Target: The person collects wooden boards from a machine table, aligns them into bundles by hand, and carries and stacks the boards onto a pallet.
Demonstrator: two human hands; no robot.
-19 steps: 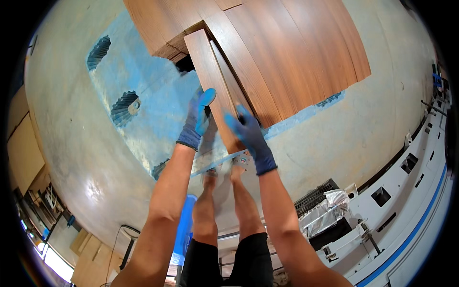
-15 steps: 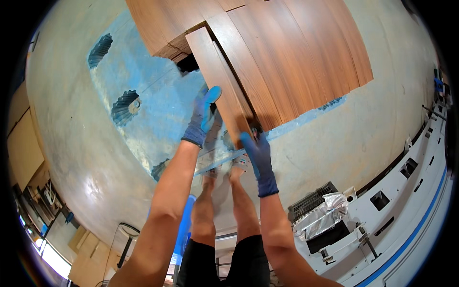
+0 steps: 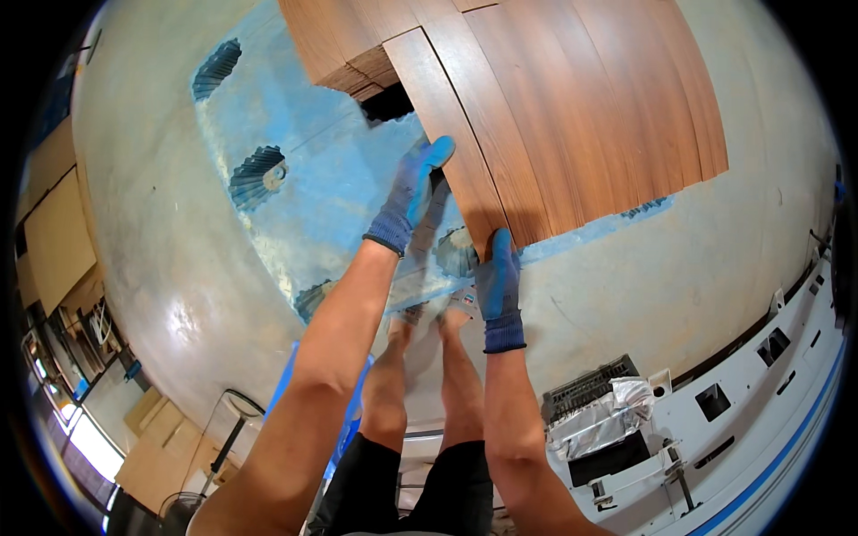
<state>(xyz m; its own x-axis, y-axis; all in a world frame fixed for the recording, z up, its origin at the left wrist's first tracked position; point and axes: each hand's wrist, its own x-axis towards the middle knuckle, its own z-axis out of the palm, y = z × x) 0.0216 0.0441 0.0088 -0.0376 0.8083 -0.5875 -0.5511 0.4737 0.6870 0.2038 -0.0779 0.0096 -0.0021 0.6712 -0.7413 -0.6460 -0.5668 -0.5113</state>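
Note:
A narrow brown wood-grain plank [image 3: 447,125] lies flush beside the neighbouring planks [image 3: 572,107] on top of a stack. My left hand [image 3: 413,189], in a blue and grey work glove, grips its left edge, the thumb on the edge and the fingers partly hidden at the side. At the plank's near end, my right hand [image 3: 499,279], gloved alike, holds the corner with the thumb on top and the fingers tucked out of sight below. Under the stack is a blue pallet [image 3: 304,116] with ribbed, shell-shaped recesses. A dark gap [image 3: 389,103] shows at the stack's left side.
My feet [image 3: 460,304] stand at the pallet's near edge. On the right runs a long white machine frame [image 3: 742,420], with a black crate [image 3: 590,389] and silver-wrapped part beside it. Cardboard sheets [image 3: 58,241] lean at the left, and a blue object [image 3: 349,411] is by my legs.
The plank has come down and sideways against its neighbour, closing the dark gap between them. Both hands moved with it, and the view has shifted a little.

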